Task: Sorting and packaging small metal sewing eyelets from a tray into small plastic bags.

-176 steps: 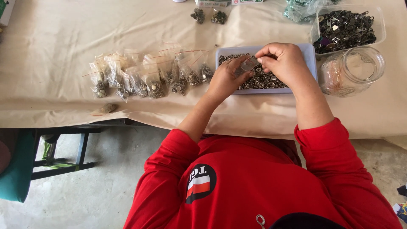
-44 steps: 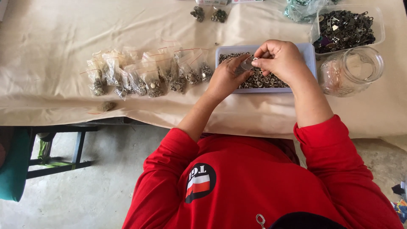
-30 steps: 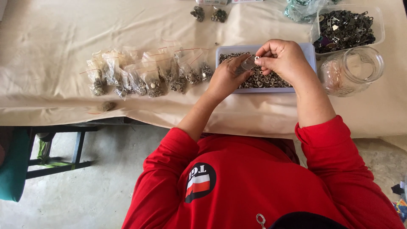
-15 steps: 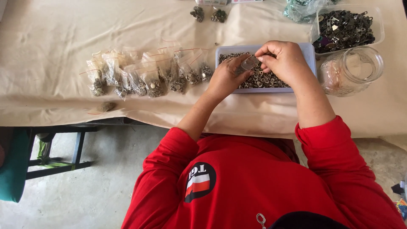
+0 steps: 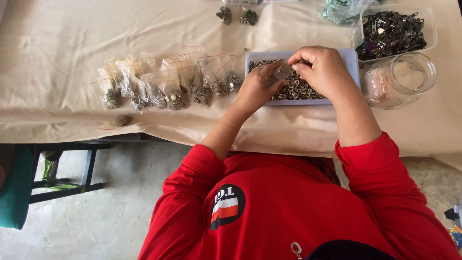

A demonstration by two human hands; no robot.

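Both hands work over a shallow pale-blue tray (image 5: 350, 54) filled with small metal snap parts (image 5: 298, 91). My left hand (image 5: 257, 86) holds a small clear plastic bag (image 5: 280, 73) at the tray's near left. My right hand (image 5: 323, 67) is curled above the bag's mouth, fingertips pinched together on the bag or on small parts; which one I cannot tell. A row of several filled small clear bags (image 5: 168, 86) lies on the cloth left of the tray.
A clear glass jar (image 5: 399, 79) lies on its side right of the tray. A clear tub of dark metal parts (image 5: 392, 31) stands behind it. Two small piles of parts (image 5: 236, 15) sit at the back. The table's front edge (image 5: 144, 135) runs below; a stool (image 5: 57, 173) stands underneath.
Both hands have stayed over the tray with the bag; only slight finger movements show. The filled bags, jar and tub have not moved.
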